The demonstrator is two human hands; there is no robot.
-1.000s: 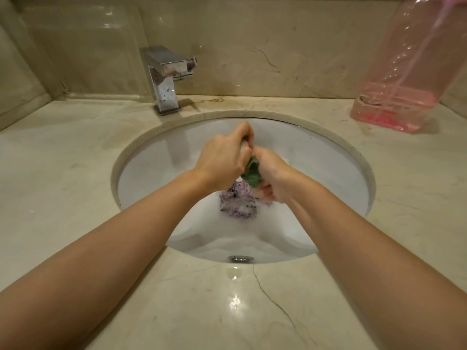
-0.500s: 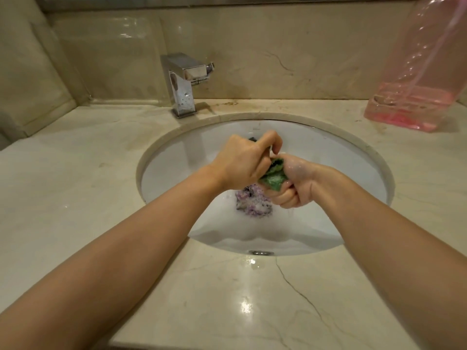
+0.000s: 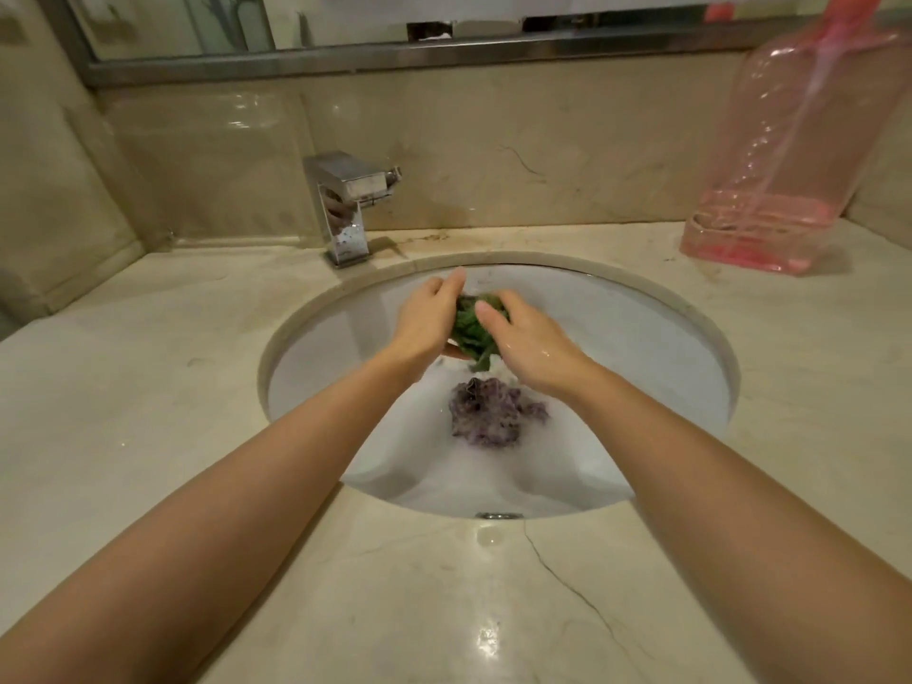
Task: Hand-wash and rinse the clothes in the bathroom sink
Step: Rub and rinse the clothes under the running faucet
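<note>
Both hands are up over the sink (image 3: pixel 691 338) now, working the green cloth (image 3: pixel 471 328) between them. A second ago it was a tight little wad, pinched and barely peeking out between the knuckles; now far more of the green shows, bunched between the palms with a tail hanging down toward the water. The left hand (image 3: pixel 427 320) has rolled its grip: fingers curl round the cloth's left side and underneath, fingertips lifted toward the tap (image 3: pixel 345 209). The right hand (image 3: pixel 523 338), wet and shining, lies over the top right of the cloth with its fingers wrapped onto it. So both grips are closed on the same piece, held clear above the milky water.

That reads as a scrub in mid-stroke, the bundle being turned to bring a fresh patch to the rubbing. The purple cloth (image 3: pixel 493 419) sits below in the suds, near the right wrist, untouched by either hand. No water runs from the tap, so by my reckoning rinsing has not begun. The pink bottle (image 3: pixel 789 190) stands on the tabletop (image 3: pixel 148 387), well apart.
</note>
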